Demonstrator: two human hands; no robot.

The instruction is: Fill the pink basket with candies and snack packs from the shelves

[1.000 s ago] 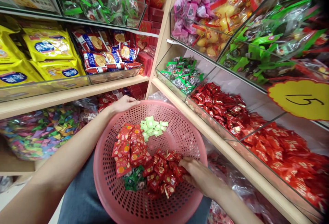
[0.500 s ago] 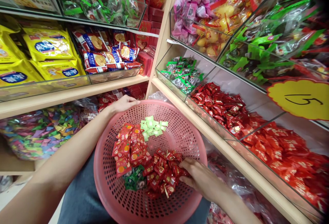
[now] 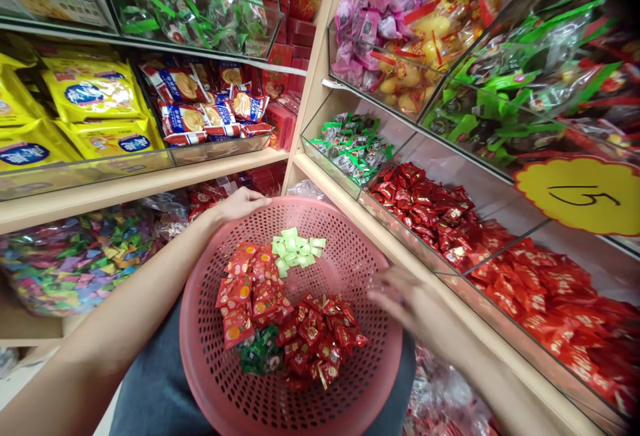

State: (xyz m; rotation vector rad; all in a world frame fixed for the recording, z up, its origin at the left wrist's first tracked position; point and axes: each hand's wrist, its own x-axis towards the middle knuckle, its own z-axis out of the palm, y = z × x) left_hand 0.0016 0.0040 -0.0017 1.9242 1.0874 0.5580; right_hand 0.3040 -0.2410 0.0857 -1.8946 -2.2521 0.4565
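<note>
A round pink plastic basket [image 3: 207, 393] with a perforated wall rests on my lap. My left hand [image 3: 243, 204] is closed over its far left rim. Blurred by motion, my right hand [image 3: 403, 296] is above the right rim, thumb apart from the fingers, with nothing visible in it. Red packets with orange dots [image 3: 243, 293] lie in the basket's left part. Small pale green packets [image 3: 296, 249] lie behind them. Toward the front are dark green wrapped sweets [image 3: 260, 351], and beside them a heap of shiny red wrapped sweets [image 3: 325, 336].
Right of the basket, a shelf edge slants past clear bins with green-and-silver sweets [image 3: 353, 146], dark red sweets [image 3: 425, 203] and bright red packets [image 3: 555, 303]. A yellow price tag [image 3: 580, 195] hangs above. Yellow packs [image 3: 90, 93] and biscuit packets [image 3: 187, 106] fill the left shelf.
My right hand has lifted off the red sweets and moved up and right to the basket's rim. The red sweets remain in the basket. My left hand stays on the rim.
</note>
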